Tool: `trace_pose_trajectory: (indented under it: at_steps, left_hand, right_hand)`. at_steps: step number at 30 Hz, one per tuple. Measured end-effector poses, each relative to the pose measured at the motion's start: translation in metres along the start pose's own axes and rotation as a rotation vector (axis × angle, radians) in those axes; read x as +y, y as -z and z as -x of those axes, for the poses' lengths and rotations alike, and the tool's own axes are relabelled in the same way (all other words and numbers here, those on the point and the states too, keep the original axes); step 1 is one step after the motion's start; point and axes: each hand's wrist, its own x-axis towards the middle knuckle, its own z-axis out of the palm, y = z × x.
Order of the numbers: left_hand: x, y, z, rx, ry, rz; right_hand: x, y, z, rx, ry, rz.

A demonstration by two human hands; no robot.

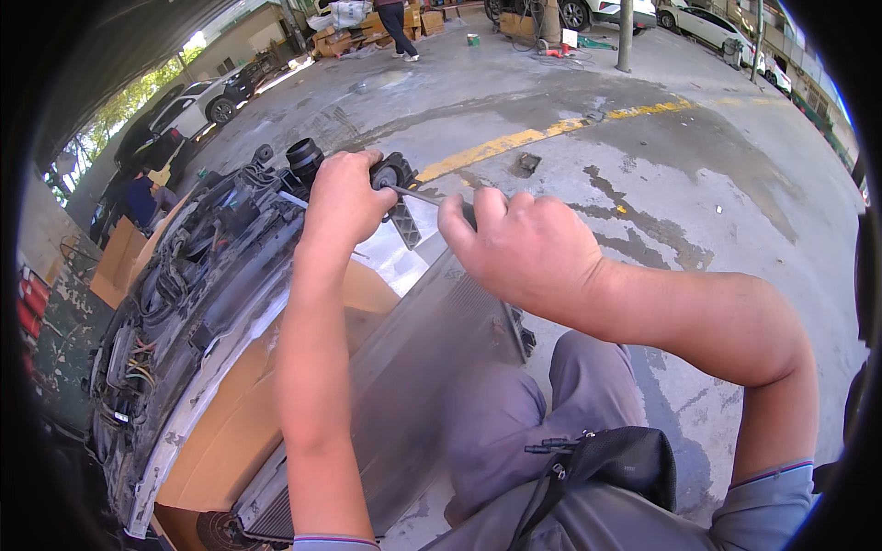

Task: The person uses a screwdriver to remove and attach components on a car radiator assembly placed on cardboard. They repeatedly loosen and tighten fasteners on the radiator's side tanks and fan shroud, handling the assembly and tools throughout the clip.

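Note:
My left hand (346, 196) grips a black plastic part with a round housing (393, 169), its thumb next to the round face. A ribbed black bracket (406, 224) hangs below that housing. In my right hand (527, 241) is a tool with a thin metal shaft (417, 195), probably a screwdriver. Its handle is mostly hidden by my fingers. The shaft's end meets the round housing; whether it sits in a screw cannot be told. Beside my left hand stands a short black pipe (304, 157). Below both hands, a dusty finned radiator (420, 324) leans at a slant.
To the left, a car's front end (207, 248) exposes hoses and wiring. Cardboard (234, 413) lies between it and the radiator. A person (142, 198) crouches at the far left; another person's legs (395, 27) show at the back. A post (625, 34) rises behind.

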Motion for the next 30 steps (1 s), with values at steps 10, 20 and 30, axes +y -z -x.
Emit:
trace_pose_trajectory:
  at_steps: [10, 20, 30]
  left_hand:
    - [0.003, 0.003, 0.001, -0.037, 0.063, -0.001]
    - [0.0, -0.001, 0.0, -0.025, 0.04, -0.001]
    - [-0.002, 0.002, 0.002, -0.019, 0.023, -0.024]
  right_hand:
    - [0.044, -0.004, -0.025, -0.641, -0.671, -1.607]
    - [0.013, -0.007, -0.019, -0.319, -0.177, -0.337]
    - [0.016, -0.003, -0.017, -0.061, -0.135, -0.245]
